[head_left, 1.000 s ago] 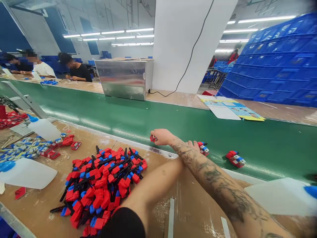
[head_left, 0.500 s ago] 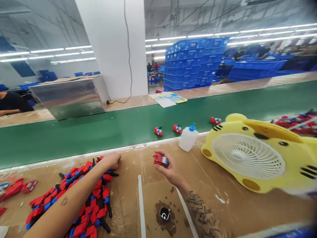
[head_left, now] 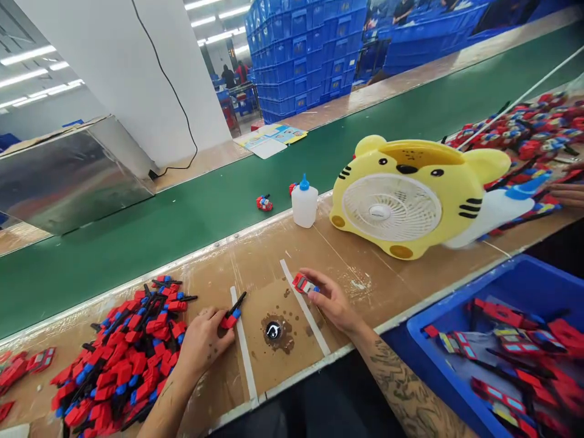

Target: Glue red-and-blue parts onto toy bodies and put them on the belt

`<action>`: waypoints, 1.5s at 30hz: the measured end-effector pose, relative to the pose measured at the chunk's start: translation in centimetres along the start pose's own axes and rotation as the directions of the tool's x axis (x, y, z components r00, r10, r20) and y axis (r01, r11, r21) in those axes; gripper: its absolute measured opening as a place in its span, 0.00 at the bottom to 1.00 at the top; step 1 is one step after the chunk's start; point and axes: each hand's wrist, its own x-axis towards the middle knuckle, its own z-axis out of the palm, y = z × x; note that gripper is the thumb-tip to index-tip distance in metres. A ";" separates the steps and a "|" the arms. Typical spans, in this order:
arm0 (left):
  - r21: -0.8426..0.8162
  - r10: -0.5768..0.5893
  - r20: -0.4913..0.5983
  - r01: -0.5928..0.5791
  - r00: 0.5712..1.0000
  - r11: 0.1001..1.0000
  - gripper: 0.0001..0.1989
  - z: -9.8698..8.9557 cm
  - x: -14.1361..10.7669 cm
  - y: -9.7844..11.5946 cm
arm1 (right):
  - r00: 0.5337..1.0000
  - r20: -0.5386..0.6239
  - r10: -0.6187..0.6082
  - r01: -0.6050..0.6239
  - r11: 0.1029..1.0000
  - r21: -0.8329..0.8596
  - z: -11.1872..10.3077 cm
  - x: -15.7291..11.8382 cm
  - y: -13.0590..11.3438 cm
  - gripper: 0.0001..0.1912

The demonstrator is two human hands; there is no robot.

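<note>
My left hand (head_left: 207, 342) is closed on a small red and blue plastic toy part (head_left: 232, 319) with a black rod pointing up and to the right. Between the thumb and fingers of my right hand (head_left: 332, 299) is a red, white and blue toy piece (head_left: 305, 284). On the cardboard table top (head_left: 255, 267), between two white tape strips, a small round cup of dark liquid (head_left: 273, 331) sits amid wet stains. A heap of red, blue and black toy parts (head_left: 132, 347) lies left of my left hand.
A white bottle with a blue nozzle (head_left: 305, 204) and a yellow animal-faced fan (head_left: 401, 201) stand beyond my right hand. A blue bin of toy parts (head_left: 424, 359) is at right. Behind runs a green conveyor belt (head_left: 201, 219) carrying a toy piece (head_left: 264, 203). Another person's hand (head_left: 568, 193) shows at far right.
My left hand has come away from the heap with a toy part, moving toward the cup. My right hand still holds its toy piece. The view has turned right and down, showing the blue bin.
</note>
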 end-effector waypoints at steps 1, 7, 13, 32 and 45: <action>0.081 -0.030 0.032 0.027 0.999 0.996 0.14 -0.3 0.3 0.5 | 1.000 -0.004 -0.002 0.002 1.000 0.001 -0.1 0.1 -0.2 0.30; 0.202 -0.112 0.133 0.084 0.985 0.976 0.14 -2.1 2.6 1.3 | 0.995 -0.071 0.063 -0.059 0.997 0.056 -0.2 -0.3 0.2 0.33; -0.087 0.412 -0.049 -0.415 0.910 0.906 0.18 -2.7 0.8 2.6 | 0.995 -0.067 0.069 -0.060 0.990 0.130 -0.6 -1.7 1.5 0.31; -0.706 0.259 -0.195 -0.319 0.946 0.632 0.15 -3.0 0.2 7.0 | 0.997 0.064 0.036 -0.039 0.999 0.037 1.6 -2.2 0.5 0.36; -0.957 -0.193 -0.064 -0.006 0.979 0.291 0.21 -0.7 0.9 9.0 | 0.925 0.235 -0.299 0.381 0.719 -0.581 5.5 -0.9 -2.7 0.28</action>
